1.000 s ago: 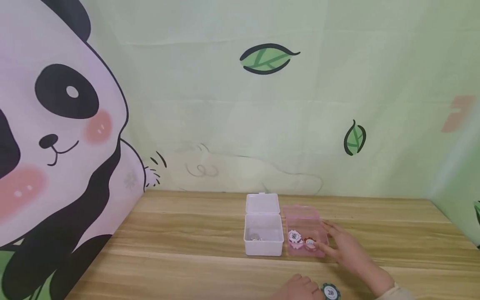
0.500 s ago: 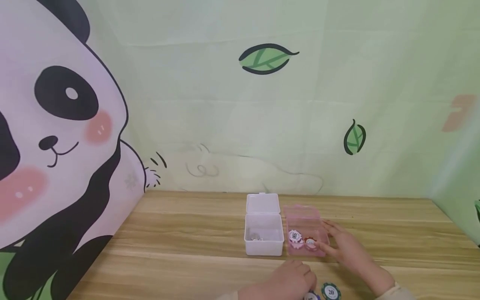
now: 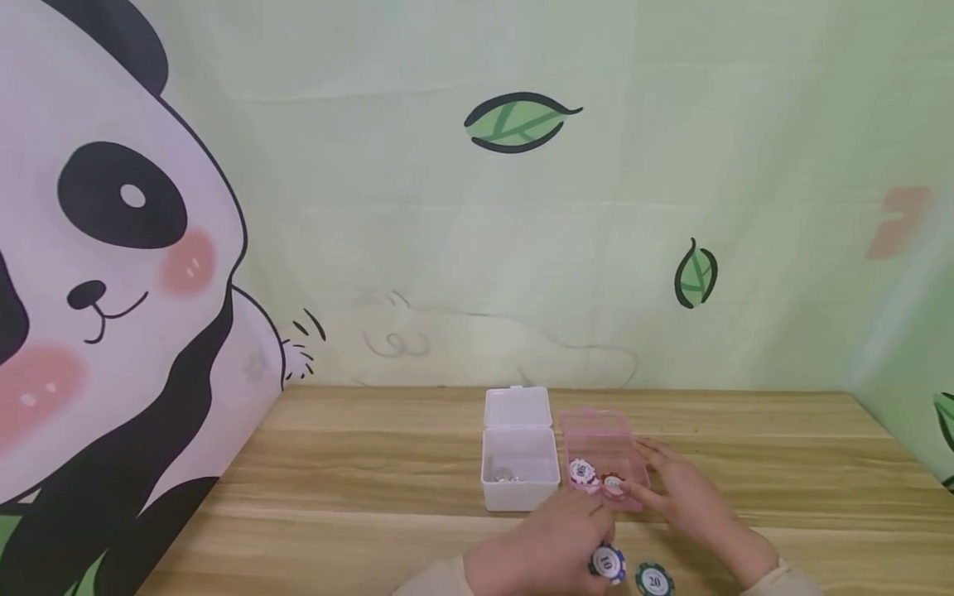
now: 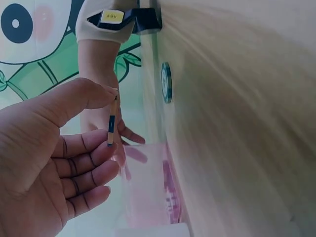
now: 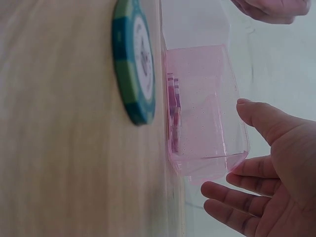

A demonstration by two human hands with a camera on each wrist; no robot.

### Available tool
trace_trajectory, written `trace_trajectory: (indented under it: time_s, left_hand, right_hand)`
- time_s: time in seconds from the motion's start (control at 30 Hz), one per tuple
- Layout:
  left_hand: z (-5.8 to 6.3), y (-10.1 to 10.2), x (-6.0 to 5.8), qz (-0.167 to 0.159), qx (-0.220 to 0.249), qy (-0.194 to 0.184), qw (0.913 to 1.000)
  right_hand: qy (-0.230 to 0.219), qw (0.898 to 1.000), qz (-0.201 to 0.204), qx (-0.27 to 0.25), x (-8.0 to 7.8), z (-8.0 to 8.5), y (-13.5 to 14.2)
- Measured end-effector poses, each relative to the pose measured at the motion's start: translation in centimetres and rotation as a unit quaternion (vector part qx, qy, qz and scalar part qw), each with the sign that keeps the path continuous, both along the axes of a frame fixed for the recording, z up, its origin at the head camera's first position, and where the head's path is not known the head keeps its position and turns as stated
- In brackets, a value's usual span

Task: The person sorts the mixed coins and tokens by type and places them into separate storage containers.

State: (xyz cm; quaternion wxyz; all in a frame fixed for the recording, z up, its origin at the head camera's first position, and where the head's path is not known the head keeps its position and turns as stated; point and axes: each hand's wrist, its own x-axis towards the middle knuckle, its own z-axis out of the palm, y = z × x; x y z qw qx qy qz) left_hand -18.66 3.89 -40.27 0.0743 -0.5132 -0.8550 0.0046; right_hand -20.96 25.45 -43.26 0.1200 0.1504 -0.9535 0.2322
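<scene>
A blue-and-white poker chip point(image 3: 607, 564) marked 10 is pinched between the thumb and fingertips of my left hand point(image 3: 553, 538), raised just in front of the two boxes. In the left wrist view the same chip point(image 4: 112, 127) appears edge-on. My right hand point(image 3: 696, 501) rests against the right side of the pink see-through box point(image 3: 598, 423), its fingers point(image 5: 237, 200) fairly straight and its thumb near the rim. Inside that box, at the front, lie a white-and-dark-red chip point(image 3: 581, 473) and a red chip point(image 3: 614, 483). A green chip point(image 3: 655, 579) marked 20 lies on the table.
Left of the pink box stands a white box point(image 3: 520, 497), lid open, with some shiny coin-like pieces point(image 3: 505, 474) inside. Behind the wooden table point(image 3: 358, 463) hangs a green cloth backdrop point(image 3: 373, 207) with a printed panda and leaves.
My left hand has come up from the lower edge toward the boxes, bringing the blue chip. My right hand stays at the pink box. The green chip lies still.
</scene>
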Motion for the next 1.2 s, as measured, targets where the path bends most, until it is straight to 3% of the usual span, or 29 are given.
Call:
trace_trajectory:
  time_s: [0.2, 0.47, 0.73, 1.2]
  left_hand:
    - [0.2, 0.0, -0.6, 0.016, -0.009, 0.027, 0.9995]
    - [0.7, -0.1, -1.4, 0.045, -0.012, 0.025, 0.9986]
    - [1.1, 0.1, -2.5, 0.060, -0.019, 0.052, 0.9967]
    - [1.4, 0.4, -4.6, 0.078, -0.001, 0.049, 0.9957]
  right_hand:
    - [0.001, 1.000, -0.003, 0.002, 0.1, 0.0, 0.0]
    - [-0.004, 1.000, 0.000, -0.004, 0.0, 0.0, 0.0]
    - [0.006, 1.000, -0.001, -0.008, 0.0, -0.1, 0.0]
    - [-0.015, 1.000, 0.001, -0.010, -0.1, -0.1, 0.2]
